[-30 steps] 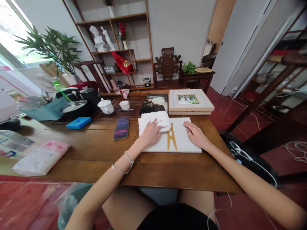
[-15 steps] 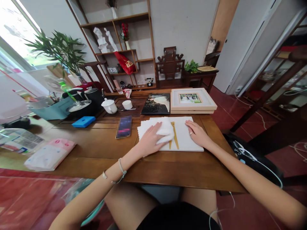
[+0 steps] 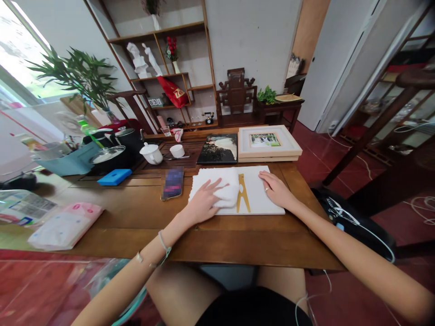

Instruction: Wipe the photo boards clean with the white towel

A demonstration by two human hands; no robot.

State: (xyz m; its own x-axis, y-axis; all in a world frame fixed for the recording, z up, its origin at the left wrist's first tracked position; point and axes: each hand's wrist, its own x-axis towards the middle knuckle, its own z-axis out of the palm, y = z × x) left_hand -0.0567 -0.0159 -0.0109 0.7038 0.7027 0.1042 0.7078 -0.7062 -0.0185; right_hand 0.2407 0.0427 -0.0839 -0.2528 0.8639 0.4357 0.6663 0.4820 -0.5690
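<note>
A flat white board (image 3: 261,199) lies on the wooden table in front of me, with a gold shape like a letter A (image 3: 242,192) on its face. My left hand (image 3: 202,201) presses down on a bunched white cloth (image 3: 228,192), fingers spread over it and the cloth bulging around them. Under that hand and out to the left shows a white piece with a scalloped edge (image 3: 200,176), partly hidden. On the board's right side my right hand (image 3: 277,189) rests flat, fingers stretched out, a ring on one of them.
Behind the board are a dark picture panel (image 3: 217,149) and a light wood frame (image 3: 292,147) with a photo. To the left lie a phone (image 3: 172,183), a blue box (image 3: 114,177) and a tissue pack (image 3: 64,226). A white lidded cup (image 3: 151,154) stands farther back.
My left hand and the cloth have slid left, uncovering more of the gold A shape. My right hand stays on the board. The whole view has shifted slightly.
</note>
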